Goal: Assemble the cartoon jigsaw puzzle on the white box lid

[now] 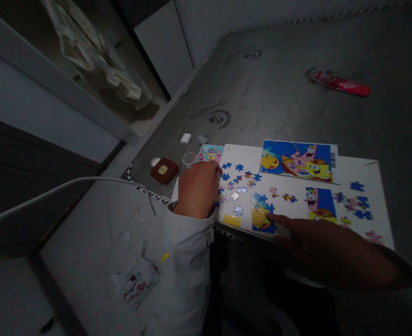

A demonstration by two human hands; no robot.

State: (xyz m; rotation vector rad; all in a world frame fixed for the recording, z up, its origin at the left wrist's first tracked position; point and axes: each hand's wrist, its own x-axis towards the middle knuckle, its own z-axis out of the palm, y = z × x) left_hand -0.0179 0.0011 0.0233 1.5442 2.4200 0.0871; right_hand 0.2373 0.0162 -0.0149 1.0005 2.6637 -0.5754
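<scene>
A white board (373, 186) lies on a dark grey mattress-like surface (279, 93). On the board are several loose blue and pink puzzle pieces (240, 179), a joined yellow-and-blue cluster (261, 212) and a second joined cluster (319, 204). A cartoon reference picture (298, 161) lies at the board's far edge. My left hand (198, 189) rests curled at the board's left edge beside the loose pieces; its fingertips are hidden. My right hand (317, 245) points its index finger, tip touching the yellow-and-blue cluster, the other fingers folded.
A brown box (164, 171), a small white block (185, 138) and clear round lids (189, 158) sit left of the board. A red wrapper (340, 84) lies far right. A white cable (87, 184) crosses the floor below a hanging cloth (94, 51).
</scene>
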